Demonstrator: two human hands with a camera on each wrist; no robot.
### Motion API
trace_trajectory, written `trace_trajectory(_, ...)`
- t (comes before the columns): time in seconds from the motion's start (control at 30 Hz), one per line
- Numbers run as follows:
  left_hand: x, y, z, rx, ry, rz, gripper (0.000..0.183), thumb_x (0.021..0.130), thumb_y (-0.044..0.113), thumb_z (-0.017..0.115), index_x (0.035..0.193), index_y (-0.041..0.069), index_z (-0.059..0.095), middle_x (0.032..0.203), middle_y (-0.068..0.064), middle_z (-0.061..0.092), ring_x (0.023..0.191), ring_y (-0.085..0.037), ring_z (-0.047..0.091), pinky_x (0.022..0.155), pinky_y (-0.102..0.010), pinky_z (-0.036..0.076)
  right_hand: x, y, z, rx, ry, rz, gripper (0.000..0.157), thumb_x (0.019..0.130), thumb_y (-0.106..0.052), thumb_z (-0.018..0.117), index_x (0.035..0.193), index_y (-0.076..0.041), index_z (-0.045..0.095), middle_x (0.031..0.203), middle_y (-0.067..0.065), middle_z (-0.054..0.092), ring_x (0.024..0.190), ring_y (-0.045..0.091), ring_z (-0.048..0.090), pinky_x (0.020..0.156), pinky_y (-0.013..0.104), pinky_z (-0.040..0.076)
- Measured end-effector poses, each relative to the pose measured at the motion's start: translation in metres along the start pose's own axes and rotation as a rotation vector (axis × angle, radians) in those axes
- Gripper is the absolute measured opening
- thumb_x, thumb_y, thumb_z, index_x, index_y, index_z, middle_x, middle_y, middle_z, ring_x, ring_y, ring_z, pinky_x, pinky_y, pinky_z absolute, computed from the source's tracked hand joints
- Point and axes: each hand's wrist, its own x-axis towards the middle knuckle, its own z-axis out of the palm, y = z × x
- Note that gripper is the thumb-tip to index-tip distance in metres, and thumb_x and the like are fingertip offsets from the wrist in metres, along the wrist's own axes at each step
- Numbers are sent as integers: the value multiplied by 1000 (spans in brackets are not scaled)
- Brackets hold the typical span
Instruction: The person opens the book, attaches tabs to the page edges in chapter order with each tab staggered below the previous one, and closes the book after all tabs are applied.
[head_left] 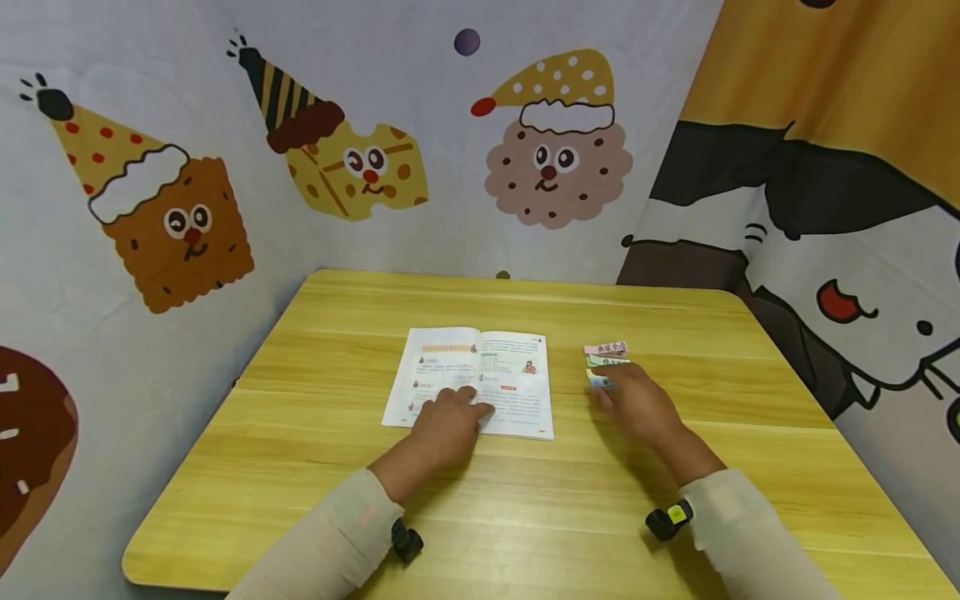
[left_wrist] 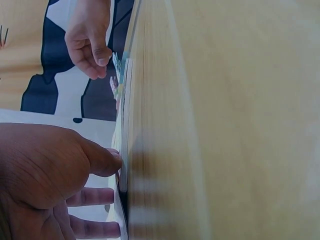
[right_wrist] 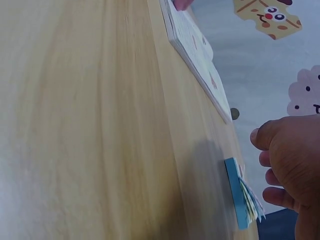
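Observation:
An open book point(head_left: 517, 408) with printed pages and small coloured pictures lies on the table. My left hand point(head_left: 447, 421) rests on its lower middle, near the fold, fingers spread over the pages. From the left wrist view, the thumb point(left_wrist: 106, 159) lies at the book's near edge. To the right of the book is a small pad of coloured paper slips point(head_left: 606, 349), pink, green and blue, with printed characters. Its blue side point(right_wrist: 236, 194) and fanned slips show in the right wrist view. My right hand point(head_left: 640, 402) hovers right over the pad, fingers loosely bent and holding nothing.
The yellow wood-grain table point(head_left: 330, 492) has rounded corners. A white cloth backdrop point(head_left: 390, 50) with cartoon biscuits and cheese stands behind it, and a cartoon-patterned curtain point(head_left: 802, 192) hangs at the right. A small black camera sits at each wrist.

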Motion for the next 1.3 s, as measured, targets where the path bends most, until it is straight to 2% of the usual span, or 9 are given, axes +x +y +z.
trace_trajectory(0.23, 0, -1, 1, -2, -12, -3, 35, 90, 19, 59, 123, 31, 62, 129, -4, 51, 105, -33, 51, 67, -48, 47, 0, 6, -2, -17, 6, 18, 39, 90, -27, 64, 124, -7, 59, 119, 15, 58, 114, 34, 49, 87, 51, 43)
trace_trajectory(0.57, -1, 0, 0, 7, 16, 11, 33, 90, 20, 59, 122, 30, 64, 127, -7, 53, 103, -33, 53, 67, -50, 48, 0, 12, -4, -31, 14, 10, 36, 90, -23, 65, 120, -5, 61, 116, 15, 60, 112, 35, 51, 87, 52, 43)
trace_trajectory(0.9, -2, 2, -2, 4, 13, 4, 32, 91, 20, 58, 121, 29, 64, 127, -5, 53, 102, -33, 53, 67, -50, 48, 1, 21, -3, -45, 25, 4, 34, 91, -21, 62, 120, -3, 61, 114, 18, 61, 111, 37, 51, 89, 52, 41)
trace_trajectory(1.3, -1, 1, -2, 10, 17, 16, 33, 91, 19, 59, 122, 29, 64, 127, -6, 53, 102, -33, 53, 66, -50, 48, 2, 25, -2, -55, 61, -2, 29, 89, -14, 65, 116, -3, 63, 108, 14, 63, 106, 35, 53, 87, 50, 43)
